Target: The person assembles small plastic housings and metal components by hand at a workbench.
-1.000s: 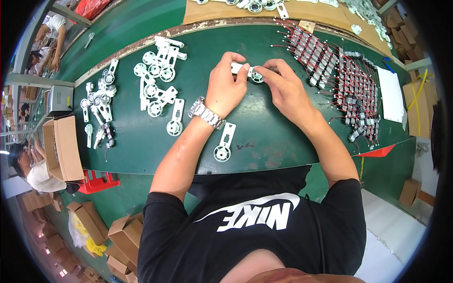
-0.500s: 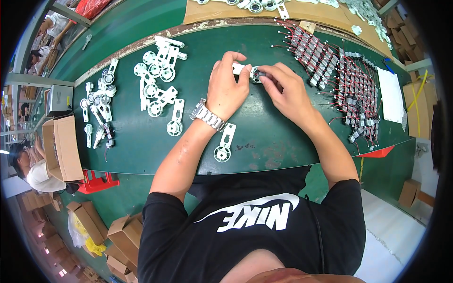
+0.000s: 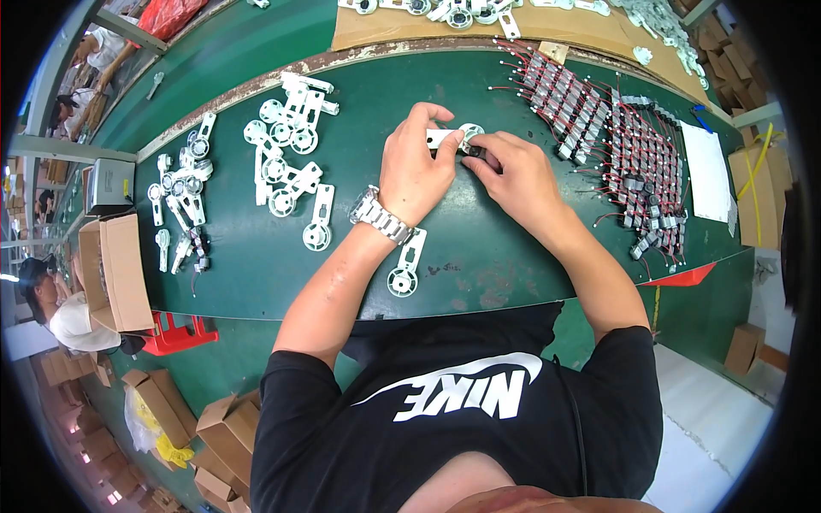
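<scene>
Between the thumb and fingers of my left hand (image 3: 415,171) is a white plastic housing (image 3: 438,136), a flat arm with a round ring end. My right hand (image 3: 520,175) pinches a small dark motor (image 3: 476,152) against that ring. Its fingers partly cover the motor, so how deep it sits cannot be seen. Near my left wrist, a similar white housing (image 3: 403,281) lies alone on the green table (image 3: 479,235). Another single housing (image 3: 317,236) lies further left, below a loose pile of white housings (image 3: 282,137).
On the right lie rows of small motors with red wires (image 3: 637,154) beside a white sheet (image 3: 708,175) and a blue tool (image 3: 703,118). Assembled-looking white parts (image 3: 184,181) lie at the left. Cardboard (image 3: 376,30) with more parts borders the far side. A person (image 3: 73,316) sits beyond a carton (image 3: 124,274).
Both hands have come slightly nearer with the housing. My right fingers have tilted down over the ring, and the motor has shifted lower against it.
</scene>
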